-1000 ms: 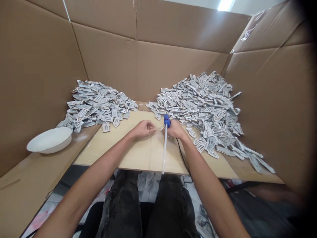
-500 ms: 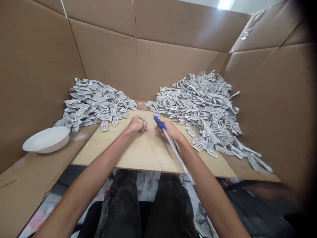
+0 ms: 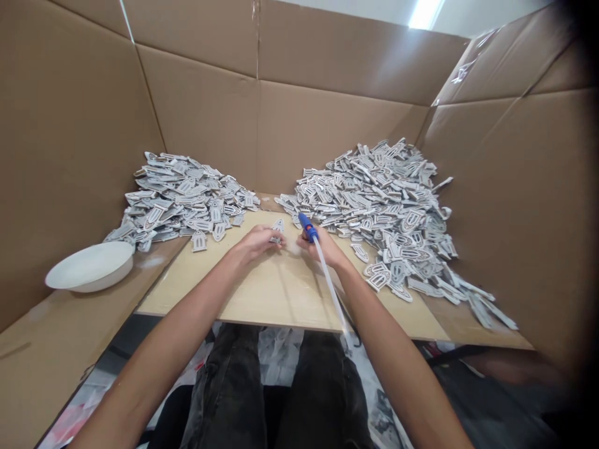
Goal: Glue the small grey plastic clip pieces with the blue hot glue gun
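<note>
— Glue gun (image 3: 307, 227) in the right hand (image 3: 321, 246), is that it, just right of the frame's centre?

— Yes. Its blue tip points up and to the left, toward a small grey cut-out piece (image 3: 277, 229) pinched in the fingers of the left hand (image 3: 256, 241). The right hand is closed around the gun's body, and a white glue stick (image 3: 330, 284) trails back from it toward the lower middle of the frame.

— So which step is this?

— I judge it the gluing step: tip and piece are near each other, though I cannot tell whether they touch. The next move would call for a steady piece and a small, well-placed dab.

— And the surface?

— A pale board (image 3: 262, 293) laid across a cardboard bench (image 3: 42, 349). One heap of grey pieces (image 3: 182, 199) lies at middle left, a bigger heap (image 3: 393, 212) spreads at middle right, and a white bowl (image 3: 88, 265) sits at the left edge.

— The room?

— Tall cardboard walls (image 3: 299, 118) close in the back and both sides. A ceiling light (image 3: 423, 12) shows at the top right. Dark trousers (image 3: 271, 393) fill the bottom.
</note>
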{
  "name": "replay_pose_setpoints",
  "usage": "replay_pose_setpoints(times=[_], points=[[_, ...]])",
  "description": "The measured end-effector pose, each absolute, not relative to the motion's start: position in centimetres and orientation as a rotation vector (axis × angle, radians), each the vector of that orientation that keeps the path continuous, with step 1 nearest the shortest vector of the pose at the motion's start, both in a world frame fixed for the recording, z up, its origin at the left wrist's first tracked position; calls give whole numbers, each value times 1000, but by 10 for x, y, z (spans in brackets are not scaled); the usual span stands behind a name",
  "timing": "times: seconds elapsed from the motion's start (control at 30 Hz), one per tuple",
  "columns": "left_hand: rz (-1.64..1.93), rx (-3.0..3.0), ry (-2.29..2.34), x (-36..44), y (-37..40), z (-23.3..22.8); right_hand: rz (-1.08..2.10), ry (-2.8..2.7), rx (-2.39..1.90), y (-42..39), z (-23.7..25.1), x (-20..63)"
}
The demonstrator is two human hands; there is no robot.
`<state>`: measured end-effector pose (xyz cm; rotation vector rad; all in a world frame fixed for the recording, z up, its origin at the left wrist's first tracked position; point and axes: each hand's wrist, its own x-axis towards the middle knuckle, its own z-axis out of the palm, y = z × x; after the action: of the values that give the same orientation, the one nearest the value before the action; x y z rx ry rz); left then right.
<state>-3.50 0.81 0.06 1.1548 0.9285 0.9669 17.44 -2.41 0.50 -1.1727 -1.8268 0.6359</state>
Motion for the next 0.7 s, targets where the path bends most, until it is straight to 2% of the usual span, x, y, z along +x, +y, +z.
replay_pose_setpoints(times=[0.7], points=[[1126,1447,899,-29,6,-4,634,-1778,-1191,-22,1,165]])
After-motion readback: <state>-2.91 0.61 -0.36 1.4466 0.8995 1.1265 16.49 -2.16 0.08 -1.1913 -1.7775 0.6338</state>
